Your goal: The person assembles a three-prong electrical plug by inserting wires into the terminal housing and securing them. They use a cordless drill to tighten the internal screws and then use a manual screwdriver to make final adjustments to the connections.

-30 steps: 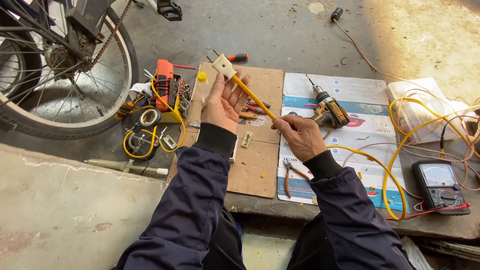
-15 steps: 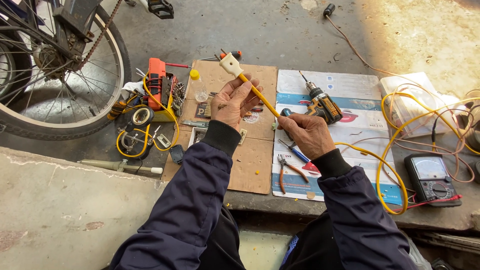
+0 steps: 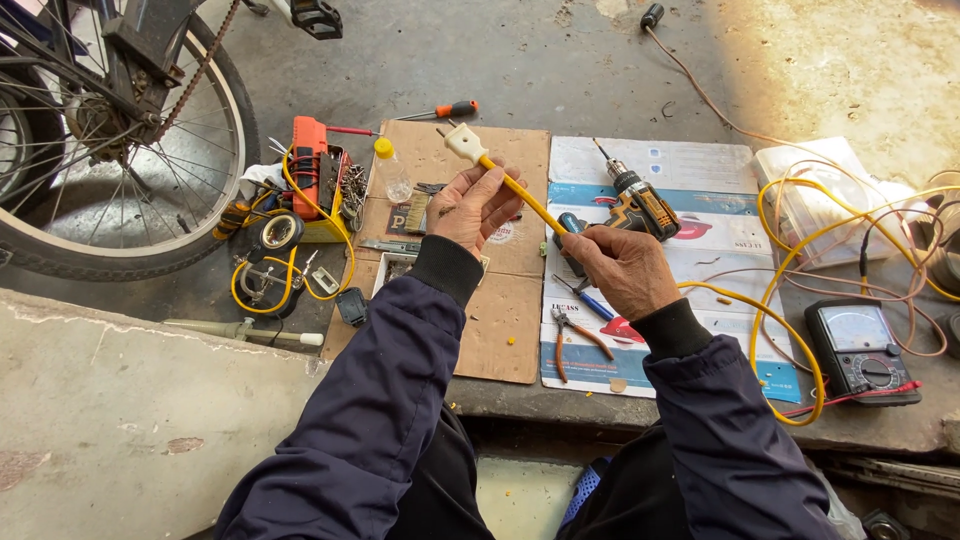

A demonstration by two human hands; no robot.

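Observation:
My left hand [image 3: 474, 208] grips a yellow cable [image 3: 522, 197] just below its white two-pin plug [image 3: 464, 143], which points up and away. My right hand [image 3: 621, 268] pinches the same cable lower down, and something blue-handled shows under its fingers. From there the cable runs right and loops over the floor [image 3: 790, 330]. Both hands hover above sheets of cardboard [image 3: 500, 320] and printed cardboard [image 3: 690, 160].
A cordless drill [image 3: 636, 203], pliers [image 3: 572, 335], a blue screwdriver [image 3: 585, 300] and an analog multimeter [image 3: 862, 350] lie to the right. An orange-handled screwdriver [image 3: 448, 111], an orange tool box [image 3: 312, 170] and tape rolls [image 3: 274, 232] sit left. A bicycle wheel [image 3: 120, 160] stands far left.
Both hands have shifted slightly right with the cable; the plug is now raised a little higher over the brown cardboard. My right hand stays pinched on the cable.

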